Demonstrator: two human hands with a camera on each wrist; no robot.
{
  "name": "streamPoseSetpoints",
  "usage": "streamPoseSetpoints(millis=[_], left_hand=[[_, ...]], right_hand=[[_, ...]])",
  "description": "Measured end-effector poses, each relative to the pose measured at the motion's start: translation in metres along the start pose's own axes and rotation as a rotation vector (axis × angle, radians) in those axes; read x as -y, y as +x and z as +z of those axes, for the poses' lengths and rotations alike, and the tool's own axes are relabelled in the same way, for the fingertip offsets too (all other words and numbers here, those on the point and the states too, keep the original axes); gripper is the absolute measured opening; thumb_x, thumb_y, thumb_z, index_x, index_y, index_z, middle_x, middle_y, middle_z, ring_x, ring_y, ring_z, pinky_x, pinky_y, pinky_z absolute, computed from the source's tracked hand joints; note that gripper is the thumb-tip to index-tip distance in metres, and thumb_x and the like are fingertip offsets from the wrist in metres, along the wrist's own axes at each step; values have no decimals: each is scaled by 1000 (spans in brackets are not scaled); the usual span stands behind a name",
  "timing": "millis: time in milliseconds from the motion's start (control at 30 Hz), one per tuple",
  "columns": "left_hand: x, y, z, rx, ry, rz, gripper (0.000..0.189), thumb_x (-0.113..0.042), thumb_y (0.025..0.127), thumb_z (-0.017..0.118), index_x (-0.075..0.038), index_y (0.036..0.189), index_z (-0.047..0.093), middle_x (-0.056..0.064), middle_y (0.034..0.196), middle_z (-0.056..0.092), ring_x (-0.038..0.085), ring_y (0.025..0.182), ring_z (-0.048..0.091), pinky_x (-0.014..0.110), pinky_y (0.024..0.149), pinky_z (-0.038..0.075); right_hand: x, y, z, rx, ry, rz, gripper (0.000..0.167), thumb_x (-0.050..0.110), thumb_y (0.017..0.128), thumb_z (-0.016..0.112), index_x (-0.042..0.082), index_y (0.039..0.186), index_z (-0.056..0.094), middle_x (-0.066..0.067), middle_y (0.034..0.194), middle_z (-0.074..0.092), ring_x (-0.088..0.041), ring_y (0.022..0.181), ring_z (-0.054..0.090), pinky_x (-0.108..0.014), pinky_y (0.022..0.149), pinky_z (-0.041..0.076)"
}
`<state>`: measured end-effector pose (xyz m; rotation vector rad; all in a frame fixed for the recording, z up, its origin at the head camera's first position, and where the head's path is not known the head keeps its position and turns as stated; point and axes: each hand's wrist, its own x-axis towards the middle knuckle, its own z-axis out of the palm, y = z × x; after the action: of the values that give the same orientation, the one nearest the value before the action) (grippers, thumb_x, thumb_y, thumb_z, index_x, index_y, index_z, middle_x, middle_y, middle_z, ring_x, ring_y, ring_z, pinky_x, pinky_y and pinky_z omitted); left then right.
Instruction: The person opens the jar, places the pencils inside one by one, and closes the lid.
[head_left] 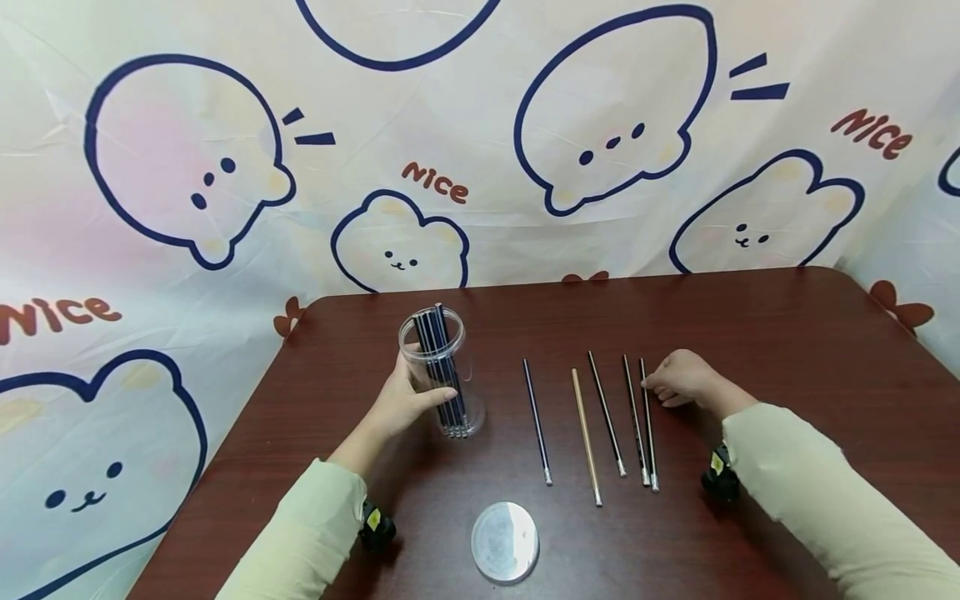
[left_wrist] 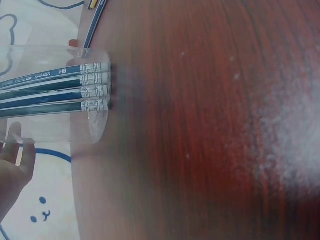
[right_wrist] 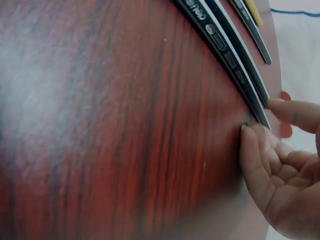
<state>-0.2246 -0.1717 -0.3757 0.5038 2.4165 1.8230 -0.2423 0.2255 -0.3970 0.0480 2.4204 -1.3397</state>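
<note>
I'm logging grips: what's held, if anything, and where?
Left hand: clear jar, by its side. Right hand: at far end of rightmost pencil; whether held, unclear.

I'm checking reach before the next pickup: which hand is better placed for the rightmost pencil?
Probably the right hand: it is at the far end of the rightmost pencil, while the left hand holds the clear jar.

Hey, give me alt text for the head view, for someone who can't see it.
A person's left hand grips a clear jar holding dark pencils; their right hand is at the far end of the rightmost of five loose pencils on a brown table. A round clear lid lies nearer the camera.
</note>
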Motion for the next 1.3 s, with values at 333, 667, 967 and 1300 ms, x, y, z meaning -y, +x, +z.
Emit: streamPoseSetpoints(millis=[333, 667, 967, 1300], left_hand=[[0, 0, -2, 10, 6, -2, 78, -15, 71, 70, -11, 127, 16, 14, 123, 38, 25, 107, 43, 44, 90, 32], [-1, -1, -2, -13, 62, 10, 74, -12, 71, 70, -8, 125, 20, 16, 117, 44, 25, 103, 46, 44, 88, 33], [-1, 0, -2, -6, 38, -5, 76, -13, 71, 70, -10, 127, 18, 13, 122, 37, 25, 107, 42, 44, 91, 29], [-21, -9, 5, -39, 80, -55, 69, -7, 73, 67, -5, 124, 21, 18, 120, 41, 29, 105, 42, 45, 89, 31]], right_hand=[[6, 6, 3, -31, -131, 16, 20, 10, 75, 63, 0, 62, 51, -9, 59, 51, -17, 52, 52, -31, 53, 48], [9, 7, 4, -25, -119, 70, 18, 8, 81, 53, -2, 67, 51, -8, 58, 49, -17, 51, 50, -32, 54, 48], [12, 2, -5, 62, 24, 95, 41, 7, 83, 47, -21, 111, 35, -30, 95, 44, -28, 75, 53, -34, 61, 49], [28, -3, -7, 96, 100, -44, 23, 5, 87, 41, -13, 100, 42, -16, 86, 50, -20, 68, 54, -34, 60, 48]])
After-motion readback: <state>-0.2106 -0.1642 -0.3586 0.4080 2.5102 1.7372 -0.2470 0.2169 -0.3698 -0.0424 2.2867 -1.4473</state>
